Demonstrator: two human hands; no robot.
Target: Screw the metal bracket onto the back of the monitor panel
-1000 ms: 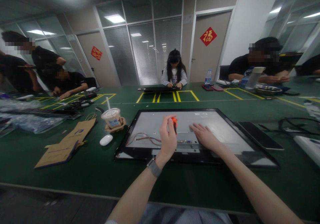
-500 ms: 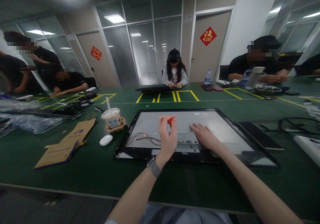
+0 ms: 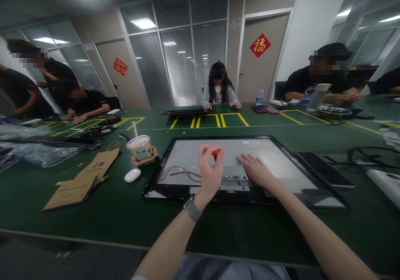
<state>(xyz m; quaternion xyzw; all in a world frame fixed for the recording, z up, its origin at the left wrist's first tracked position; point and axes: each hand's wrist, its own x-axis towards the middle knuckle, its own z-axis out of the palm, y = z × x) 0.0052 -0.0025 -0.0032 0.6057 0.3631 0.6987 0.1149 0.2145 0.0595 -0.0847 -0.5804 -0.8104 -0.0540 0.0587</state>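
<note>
Two hands were at the flat panel [image 3: 187, 151]: the left hand [image 3: 210, 169], up over it, had its fingers clamped on an orange tool [image 3: 216, 153], while the right hand [image 3: 256, 169] pressed down, fingers slightly apart. There it lay, on the green table [image 3: 125, 228], between cup [image 3: 139, 146] and phone [image 3: 325, 169].

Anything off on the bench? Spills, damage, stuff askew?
No spill or clear damage visible. The drink cup stands upright, but looks out of place so close to the panel with its exposed wires. The paper bag lies flat and skewed, left of the cup. Fine scratches would be too small to tell.
</note>
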